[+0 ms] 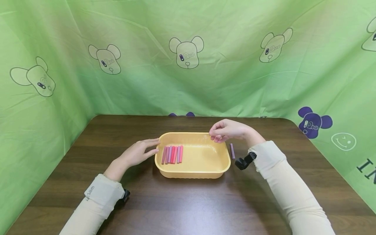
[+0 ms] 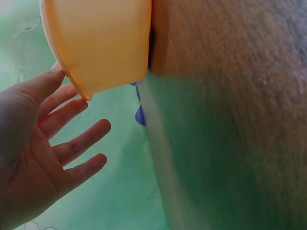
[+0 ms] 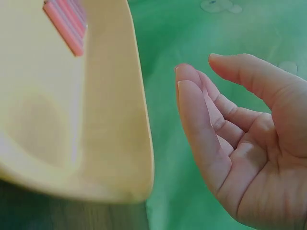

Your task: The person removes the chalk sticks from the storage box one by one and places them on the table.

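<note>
Pink and purple sticks [image 1: 172, 155] lie in the yellow tray [image 1: 202, 158], midway between the side edges of the wooden worktop [image 1: 176, 205]. My left grip [image 1: 136, 152], fingers spread, touches the tray; my right grip [image 1: 230, 130], thumb and fingertips apart, hovers at its far right corner. A lone purple stick [image 1: 232, 151] lies alongside. Green printed cloth [image 1: 141, 91] hangs beyond the far edge.

Tray [image 1: 202, 157]: open-topped; free room lay right of the sticks [image 1: 173, 154]. Left hand [image 1: 139, 152] blocked the left rim; right hand [image 1: 229, 130] obstructed the far right corner. Lone stick [image 1: 232, 151] lay just outside the right wall. Desk [image 1: 191, 204]: open passage ran along the tray's front. Cloth [image 1: 188, 93] closed off the back.
</note>
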Tool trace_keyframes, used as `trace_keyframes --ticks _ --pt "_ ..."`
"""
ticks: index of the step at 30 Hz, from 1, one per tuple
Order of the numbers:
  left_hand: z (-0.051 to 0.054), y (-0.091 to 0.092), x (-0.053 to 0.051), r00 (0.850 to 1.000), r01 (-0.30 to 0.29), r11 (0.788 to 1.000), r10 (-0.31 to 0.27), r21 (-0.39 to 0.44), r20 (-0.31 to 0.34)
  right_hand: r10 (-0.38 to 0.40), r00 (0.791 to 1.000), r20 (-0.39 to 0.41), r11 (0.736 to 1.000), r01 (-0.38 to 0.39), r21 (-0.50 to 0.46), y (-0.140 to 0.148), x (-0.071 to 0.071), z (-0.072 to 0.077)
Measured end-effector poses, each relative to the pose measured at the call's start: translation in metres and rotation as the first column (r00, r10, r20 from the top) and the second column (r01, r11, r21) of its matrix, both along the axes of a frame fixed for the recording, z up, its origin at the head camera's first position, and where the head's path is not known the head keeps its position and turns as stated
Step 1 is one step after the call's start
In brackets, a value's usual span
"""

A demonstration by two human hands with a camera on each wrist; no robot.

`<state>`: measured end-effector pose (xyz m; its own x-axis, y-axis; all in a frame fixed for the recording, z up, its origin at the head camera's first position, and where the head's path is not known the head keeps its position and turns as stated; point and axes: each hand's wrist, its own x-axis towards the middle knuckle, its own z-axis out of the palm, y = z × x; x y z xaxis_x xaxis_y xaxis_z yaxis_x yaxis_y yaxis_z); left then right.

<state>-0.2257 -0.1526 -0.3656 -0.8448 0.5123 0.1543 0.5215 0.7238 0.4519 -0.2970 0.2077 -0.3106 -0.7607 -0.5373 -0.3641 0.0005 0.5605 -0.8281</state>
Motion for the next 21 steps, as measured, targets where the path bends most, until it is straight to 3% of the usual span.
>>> trace_keyframes --ticks 10,21 --pt "0.000 0.000 0.000 1.000 0.003 1.000 -0.003 0.004 -0.007 0.068 0.997 -0.020 0.997 -0.067 0.032 -0.027 0.000 0.003" --pt "0.001 0.000 0.000 1.000 0.009 1.000 -0.009 0.005 -0.003 0.088 0.996 0.015 0.996 -0.089 0.016 -0.049 -0.005 -0.004"
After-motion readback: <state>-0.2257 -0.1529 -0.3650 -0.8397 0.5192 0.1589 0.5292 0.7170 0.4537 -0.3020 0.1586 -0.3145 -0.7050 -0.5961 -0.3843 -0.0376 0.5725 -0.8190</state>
